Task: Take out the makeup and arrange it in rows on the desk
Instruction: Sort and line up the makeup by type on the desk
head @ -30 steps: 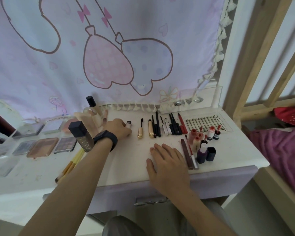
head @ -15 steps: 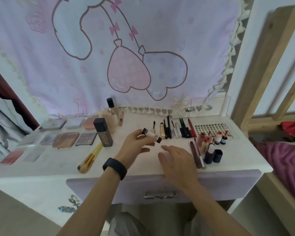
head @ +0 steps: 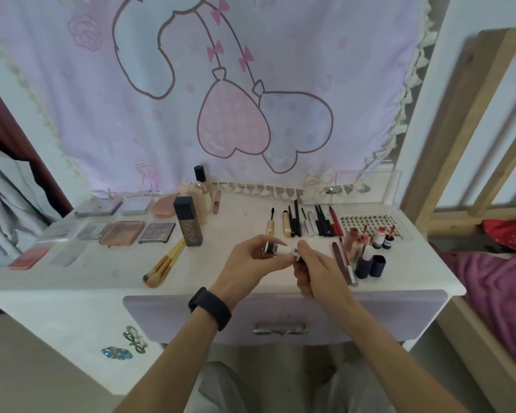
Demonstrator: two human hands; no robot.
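Your worktop [head: 239, 222] already carries most of the makeup, so you look well into the job. The palettes [head: 122, 232] sit in rows at the left. The tall dark bottle [head: 188, 222] stands beside them, with the brushes [head: 161, 263] lying in front. The pencils and wands [head: 307, 223] form a tidy line at the back right, but the lip products [head: 367, 248] near the right edge look bunched rather than lined up. The small tube [head: 280, 249] is not yet placed: your left hand [head: 248, 263] pinches one end and your right hand [head: 319, 269] grips the other, above the worktop's bare middle.
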